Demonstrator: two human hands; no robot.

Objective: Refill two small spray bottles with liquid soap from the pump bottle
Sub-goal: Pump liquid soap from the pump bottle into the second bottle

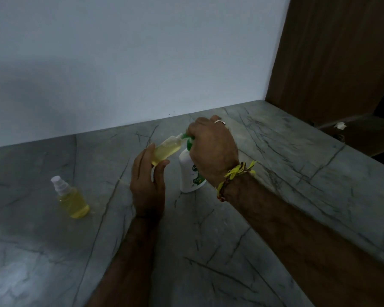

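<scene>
Our left hand (147, 185) fingers (159, 173) pinching tilted clear yellow-filled spray bottle (166, 150); right hand (211, 149) fingers pressed on white green-topped pump bottle (190, 173).

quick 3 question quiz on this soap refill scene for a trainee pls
1. True or false: the capped spray bottle is lying on its side on the counter.
2. Which hand presses the pump bottle? A) left hand B) right hand C) neither
3. Fill in: the left hand holds the open spray bottle tilted, its mouth at the pump's ____.

Key
1. False: it stands upright, apart from the hands.
2. B: the right hand covers the pump head.
3. Nozzle.
</scene>
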